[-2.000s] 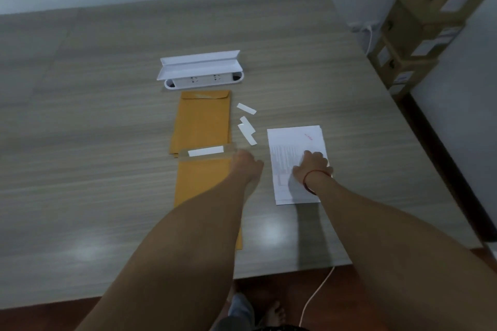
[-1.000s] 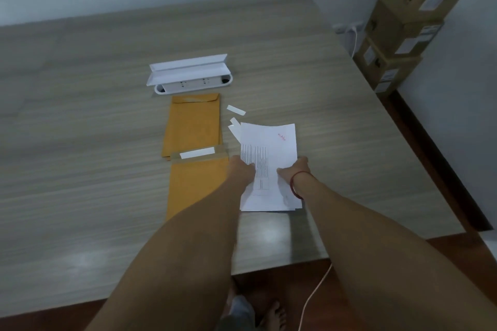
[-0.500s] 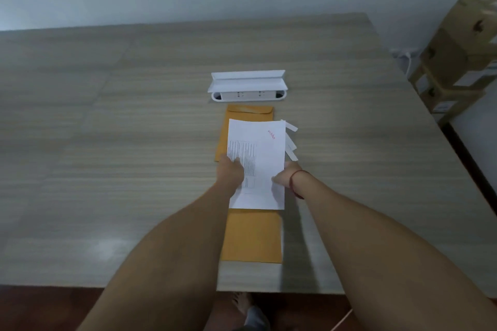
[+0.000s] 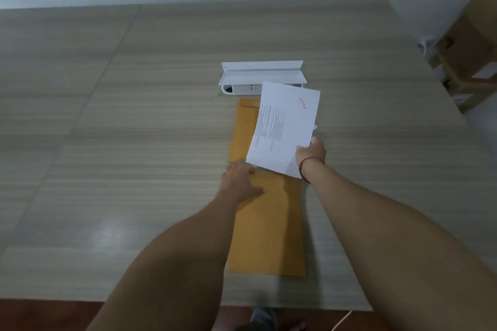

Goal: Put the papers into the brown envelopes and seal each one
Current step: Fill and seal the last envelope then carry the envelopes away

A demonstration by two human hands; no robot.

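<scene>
The right hand (a red band circles its wrist) pinches the near right corner of the white papers and holds them lifted and tilted above the table, over the far brown envelope that lies flat toward the table's middle, just in front of the white power strip. The left hand lies flat with fingers spread, gripping nothing, pressed on the far end of the near brown envelope, which stretches lengthwise toward the table's near edge. Cardboard boxes stand stacked off the table's far right corner.
</scene>
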